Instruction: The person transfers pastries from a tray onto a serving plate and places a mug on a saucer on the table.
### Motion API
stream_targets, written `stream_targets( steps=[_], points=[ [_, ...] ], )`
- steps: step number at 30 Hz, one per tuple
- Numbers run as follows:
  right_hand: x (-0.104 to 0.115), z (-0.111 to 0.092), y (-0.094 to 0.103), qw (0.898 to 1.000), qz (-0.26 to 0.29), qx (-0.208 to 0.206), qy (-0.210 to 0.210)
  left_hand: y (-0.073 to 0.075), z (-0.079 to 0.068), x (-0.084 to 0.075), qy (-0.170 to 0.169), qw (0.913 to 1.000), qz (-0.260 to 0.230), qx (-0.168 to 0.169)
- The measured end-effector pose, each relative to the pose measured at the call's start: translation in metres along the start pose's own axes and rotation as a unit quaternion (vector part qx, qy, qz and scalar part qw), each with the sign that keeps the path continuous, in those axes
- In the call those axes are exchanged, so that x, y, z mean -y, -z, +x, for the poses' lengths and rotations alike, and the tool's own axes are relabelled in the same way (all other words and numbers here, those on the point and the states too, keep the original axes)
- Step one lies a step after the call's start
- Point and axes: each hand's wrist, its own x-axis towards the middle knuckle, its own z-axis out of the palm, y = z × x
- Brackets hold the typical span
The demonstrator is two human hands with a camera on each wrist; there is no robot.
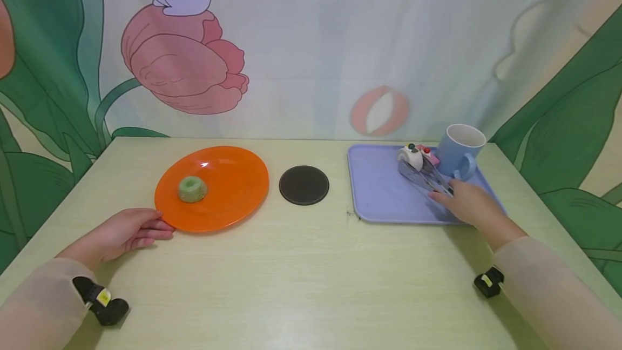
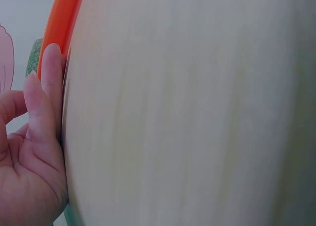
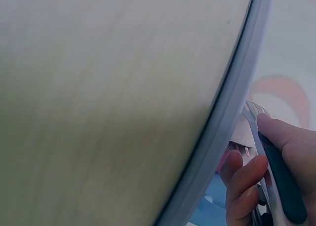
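Observation:
My left hand [image 1: 133,231] is at the near left rim of the orange plate [image 1: 233,199], its thumb at the edge and its fingers low beside it. On that plate sits a small round green cake [image 1: 192,189] with a dip in its top. My right hand [image 1: 468,204] grips metal tongs [image 1: 427,177] with a dark green handle [image 3: 281,176], over the lilac tray [image 1: 384,204]. The tongs' tips reach a white cake roll [image 1: 411,156] with dark berries. Close behind it lies a pink cake piece [image 1: 430,156] with a red berry, partly hidden.
A light blue mug [image 1: 454,153] stands at the tray's back right corner, its handle near my right hand. A dark round coaster [image 1: 304,185] lies between plate and tray. Behind the pale table [image 1: 311,274] hangs a printed curtain [image 1: 291,47].

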Motion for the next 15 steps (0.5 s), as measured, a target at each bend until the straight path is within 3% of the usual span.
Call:
stream_targets(
  steps=[15],
  points=[
    [0.0058, 0.0101, 0.0014, 0.999, 0.004, 0.034, -0.025, 0.0004, 0.0006, 0.0002, 0.0, 1.0, -0.001, -0.001]
  ],
)
